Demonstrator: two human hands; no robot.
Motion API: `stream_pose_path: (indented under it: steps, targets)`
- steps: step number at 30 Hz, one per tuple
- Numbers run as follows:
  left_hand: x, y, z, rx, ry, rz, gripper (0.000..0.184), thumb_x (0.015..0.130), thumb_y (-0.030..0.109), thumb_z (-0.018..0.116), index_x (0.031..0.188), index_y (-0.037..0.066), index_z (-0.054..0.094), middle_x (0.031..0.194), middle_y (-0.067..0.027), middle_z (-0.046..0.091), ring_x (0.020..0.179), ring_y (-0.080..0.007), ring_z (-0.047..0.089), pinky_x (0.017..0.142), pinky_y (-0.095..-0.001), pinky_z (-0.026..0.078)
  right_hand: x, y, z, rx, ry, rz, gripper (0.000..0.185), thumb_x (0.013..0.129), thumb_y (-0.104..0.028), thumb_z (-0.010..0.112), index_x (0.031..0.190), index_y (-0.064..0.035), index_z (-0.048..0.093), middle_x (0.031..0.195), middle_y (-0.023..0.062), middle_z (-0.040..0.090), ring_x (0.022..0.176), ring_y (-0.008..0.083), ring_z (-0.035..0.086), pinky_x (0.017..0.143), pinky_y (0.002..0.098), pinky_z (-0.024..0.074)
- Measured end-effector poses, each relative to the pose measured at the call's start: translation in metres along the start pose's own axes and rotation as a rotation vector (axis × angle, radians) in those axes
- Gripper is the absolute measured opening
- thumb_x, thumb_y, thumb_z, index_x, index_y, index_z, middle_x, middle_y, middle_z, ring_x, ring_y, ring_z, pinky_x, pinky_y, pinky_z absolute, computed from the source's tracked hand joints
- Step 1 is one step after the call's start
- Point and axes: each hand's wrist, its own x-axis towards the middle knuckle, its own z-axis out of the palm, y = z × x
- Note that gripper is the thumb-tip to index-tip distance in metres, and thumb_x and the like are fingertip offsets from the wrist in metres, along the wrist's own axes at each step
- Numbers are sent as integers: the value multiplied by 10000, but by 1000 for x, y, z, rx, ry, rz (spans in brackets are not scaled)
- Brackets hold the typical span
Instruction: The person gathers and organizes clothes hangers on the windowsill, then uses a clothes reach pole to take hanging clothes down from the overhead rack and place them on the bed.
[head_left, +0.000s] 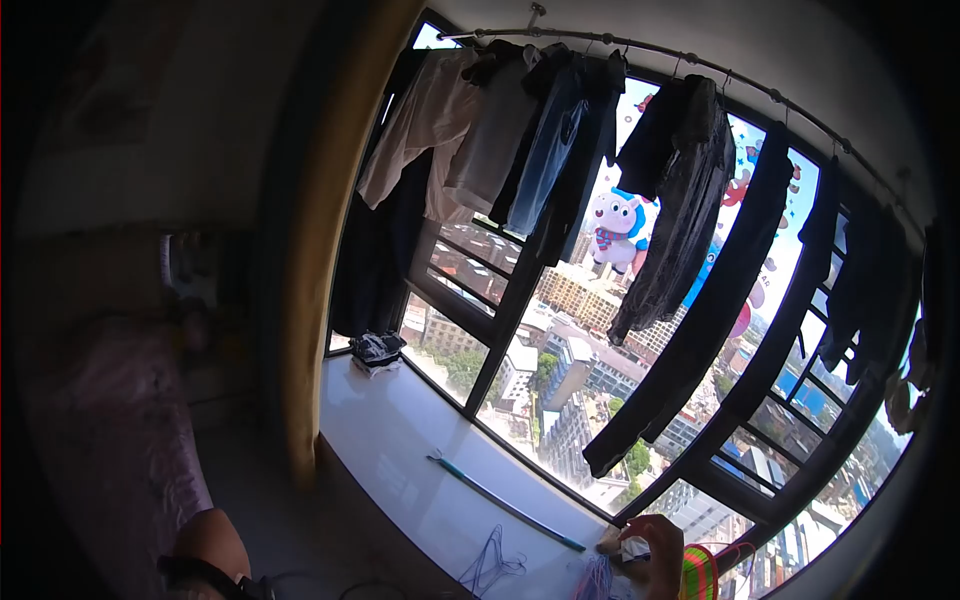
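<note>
Low on the right, my right hand [662,552] is over the sill, its fingers curved with a gap between them and the thumb. Around it are a small pale object [632,548], too small to name, and a bunch of thin wire hangers [596,580]. Just right of the hand is a green and orange striped thing [699,573]. A loose purple wire hanger [490,562] lies to the left. At the bottom left my left arm [212,548] shows with a dark band; the left hand is outside the picture.
A teal pole [505,502] lies along the white sill [385,430], with folded dark cloth [377,348] at its far end. Dark trousers [690,310] and several other garments hang from a ceiling rail [690,57] before tall windows. A yellowish curtain [318,260] hangs at left.
</note>
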Motion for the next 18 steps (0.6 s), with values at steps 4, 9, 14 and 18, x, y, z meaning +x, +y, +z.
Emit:
stream_pose_path:
  steps: [4,9,14,18]
  targets:
    - [-4,-2,-12,13,-35,27,212,882,390,546,949,190,567,906,19,562,798,-107,475,683,-273,363,2,-34,-2,-88,-27,-60,267,888,-206,545,962,38,622,797,108,674,772,169,647,774,288,475]
    - [-9,1,-45,63,-137,154,229,866,409,567,966,203,565,933,19,563,835,-112,473,706,-280,358,-15,-53,-10,67,-7,-91,186,789,5,545,949,25,637,851,119,665,853,180,631,790,310,478]
    - [-14,4,-81,84,-240,303,250,851,428,588,983,217,564,959,19,565,871,-118,471,729,-287,352,-24,-113,-15,142,162,-594,440,910,-345,482,805,50,644,783,162,640,751,262,634,685,341,511]
    - [-16,-16,-68,-84,-223,-257,296,846,472,583,1016,231,571,1074,15,546,953,-153,465,777,-321,363,-20,-196,32,522,383,-973,499,953,-379,417,712,16,603,673,149,587,662,255,615,572,334,534]
